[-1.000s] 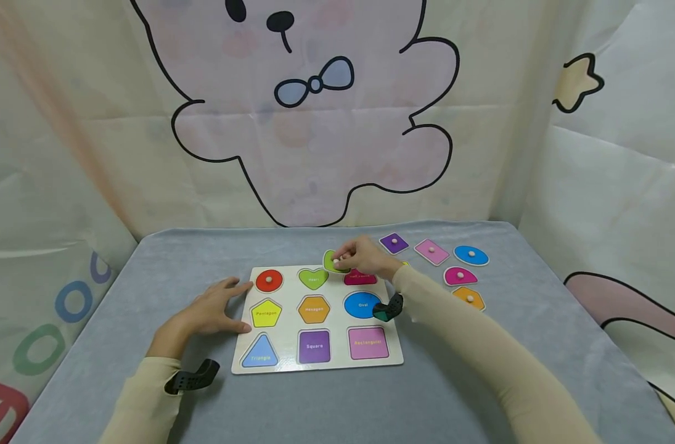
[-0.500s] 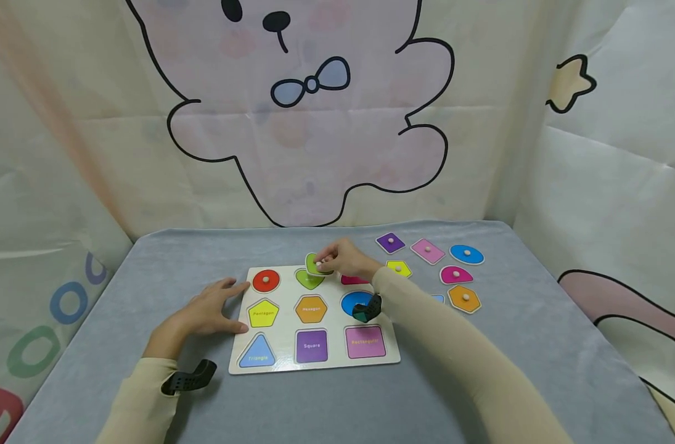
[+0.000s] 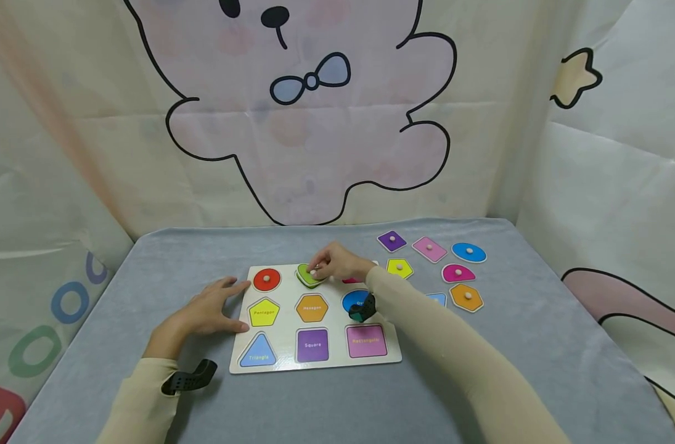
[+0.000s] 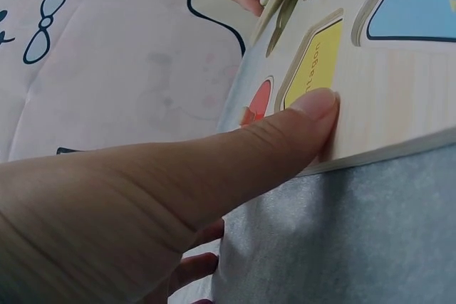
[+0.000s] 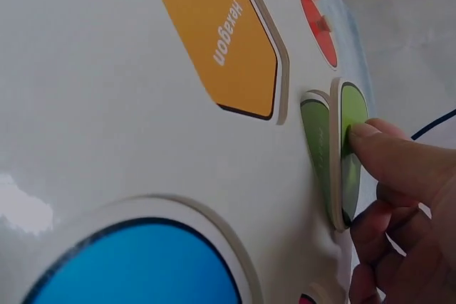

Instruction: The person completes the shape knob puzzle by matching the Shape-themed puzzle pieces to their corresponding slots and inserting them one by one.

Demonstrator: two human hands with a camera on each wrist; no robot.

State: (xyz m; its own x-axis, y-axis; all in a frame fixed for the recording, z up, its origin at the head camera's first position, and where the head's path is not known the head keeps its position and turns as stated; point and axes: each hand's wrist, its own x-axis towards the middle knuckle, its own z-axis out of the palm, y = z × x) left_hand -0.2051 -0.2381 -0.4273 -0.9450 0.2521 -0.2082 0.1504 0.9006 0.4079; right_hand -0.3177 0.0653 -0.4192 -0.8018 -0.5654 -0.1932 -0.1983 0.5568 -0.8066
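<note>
My right hand [image 3: 339, 262] pinches a green heart puzzle piece [image 5: 353, 115] by its knob. The piece is tilted just over the green heart recess [image 5: 318, 149] of the white shape board [image 3: 284, 333]; whether it touches the recess, I cannot tell. My left hand [image 3: 206, 308] rests at the board's left edge. Its straight thumb [image 4: 317, 105] presses on the face beside the yellow pentagon recess [image 4: 313, 69], and its other fingers lie along the edge. A red circle piece [image 3: 267, 279] with a knob sits in the top left recess.
Loose knobbed pieces lie right of the board: a purple square [image 3: 391, 241], pink rectangle [image 3: 429, 249], blue oval [image 3: 469, 252], magenta half-round piece [image 3: 457, 272], yellow pentagon [image 3: 399, 267], orange hexagon [image 3: 466, 297] and partly hidden blue piece [image 3: 438, 298]. A printed cloth [image 3: 315, 142] hangs behind.
My right hand has carried the heart piece leftward, then lowered it over the heart recess. My left hand has stayed at the board's edge.
</note>
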